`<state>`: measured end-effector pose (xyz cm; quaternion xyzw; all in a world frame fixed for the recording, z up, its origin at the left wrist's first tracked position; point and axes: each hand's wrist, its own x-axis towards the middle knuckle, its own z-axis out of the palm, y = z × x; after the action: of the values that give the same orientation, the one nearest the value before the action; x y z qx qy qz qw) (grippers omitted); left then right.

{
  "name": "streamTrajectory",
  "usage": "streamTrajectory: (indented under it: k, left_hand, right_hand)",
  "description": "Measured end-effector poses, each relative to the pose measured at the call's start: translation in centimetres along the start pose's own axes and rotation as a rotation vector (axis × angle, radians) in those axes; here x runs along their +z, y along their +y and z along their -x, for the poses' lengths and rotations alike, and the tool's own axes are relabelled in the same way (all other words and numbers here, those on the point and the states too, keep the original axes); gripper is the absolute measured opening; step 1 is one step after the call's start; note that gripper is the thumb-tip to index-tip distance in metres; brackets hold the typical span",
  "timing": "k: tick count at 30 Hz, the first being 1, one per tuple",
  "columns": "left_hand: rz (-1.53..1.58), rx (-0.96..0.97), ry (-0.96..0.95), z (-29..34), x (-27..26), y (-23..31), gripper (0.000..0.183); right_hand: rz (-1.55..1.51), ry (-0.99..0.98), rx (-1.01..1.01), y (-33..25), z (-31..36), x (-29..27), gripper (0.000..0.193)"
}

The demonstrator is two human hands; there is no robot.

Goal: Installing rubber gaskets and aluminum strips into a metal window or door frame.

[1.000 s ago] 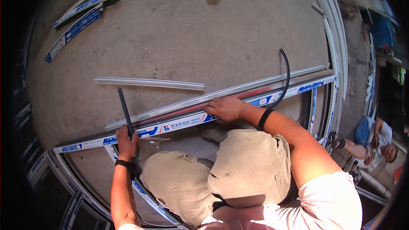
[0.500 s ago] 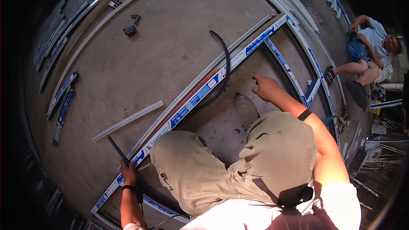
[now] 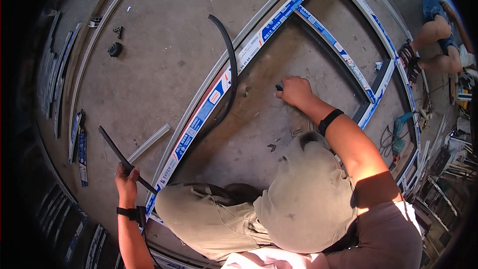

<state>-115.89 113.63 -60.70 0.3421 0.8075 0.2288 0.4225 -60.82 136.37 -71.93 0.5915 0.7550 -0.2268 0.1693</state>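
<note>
My left hand (image 3: 127, 178) is closed around a black flexible strip (image 3: 113, 144), which sticks out past the frame's left side. A longer curved black strip (image 3: 233, 69) lies across the long bar of a large metal frame (image 3: 200, 114) covered in blue and white film. Whether the two dark lengths join is hidden. Over the floor inside the frame is my right hand (image 3: 297, 92), its fingers curled round a small black piece (image 3: 279, 87) too little shown to name. A crossbar (image 3: 333, 42) of the frame lies beyond that hand.
A short pale metal bar (image 3: 149, 143) and a tape measure (image 3: 115, 49) lie on the floor at left. Stacked metal bars (image 3: 62, 77) line the far left. At right are a teal power tool (image 3: 398, 137) with its cord and another person's legs (image 3: 432, 45).
My left hand has lifted away from the frame with the strip. My right hand has moved slightly left, its pointing fingers now curled. The view has shifted, and the teal tool shows more fully.
</note>
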Motion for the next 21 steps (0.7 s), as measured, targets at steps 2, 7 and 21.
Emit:
streamTrajectory:
  k: [2,7,21]
  left_hand:
    - [-0.027,0.141,-0.112,-2.8,1.7,4.5,0.016]
    - [0.013,0.239,-0.258,-5.8,9.6,16.3,0.017]
    - [0.333,0.241,-0.665,-1.5,26.8,29.5,0.021]
  right_hand:
    - [0.001,-0.073,0.028,0.0,-1.1,2.0,0.036]
    - [-0.065,0.133,0.110,2.3,-2.8,3.4,0.020]
    - [-0.849,-0.047,0.072,6.5,4.8,-5.1,0.056]
